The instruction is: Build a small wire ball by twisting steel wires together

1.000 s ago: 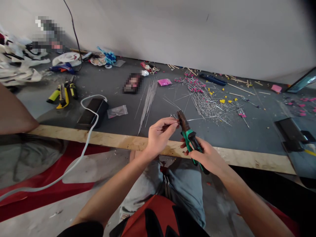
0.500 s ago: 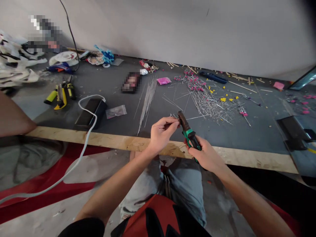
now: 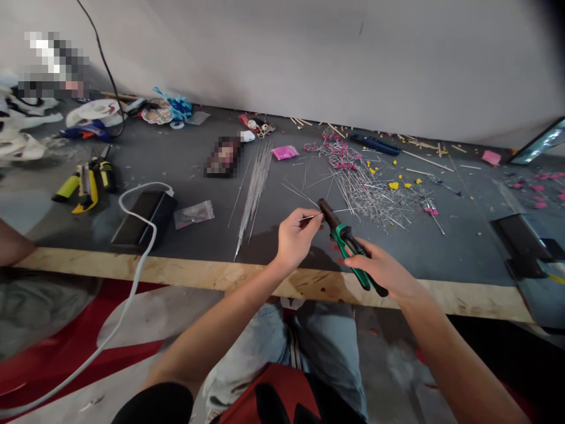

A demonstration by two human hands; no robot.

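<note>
My left hand (image 3: 296, 237) pinches a thin metal wire (image 3: 309, 218) between thumb and fingers, just above the table's front edge. In my right hand (image 3: 380, 266) are pliers (image 3: 344, 238) with green and black handles, their dark jaws touching or very close to the wire by my left fingertips. Whether the jaws are closed on the wire is too small to tell. Left of my left hand lies a bundle of straight wires (image 3: 255, 194). Beyond the pliers, to the right, spreads a tangled pile of cut wire pieces (image 3: 371, 191), several with pink ends.
A black box (image 3: 148, 219) with a white cable (image 3: 140, 265) lies left, beside a small plastic bag (image 3: 194, 214). Farther left are yellow-and-black hand tools (image 3: 88, 188). A pink packet (image 3: 285, 153) and a blue cutter (image 3: 375, 143) lie toward the wall. Another person's arm (image 3: 13, 244) shows at the left edge.
The pliers' handles now stand wider apart, and my right hand has shifted slightly right. My left hand still pinches wire beside the jaws. The whole view has shifted a little.
</note>
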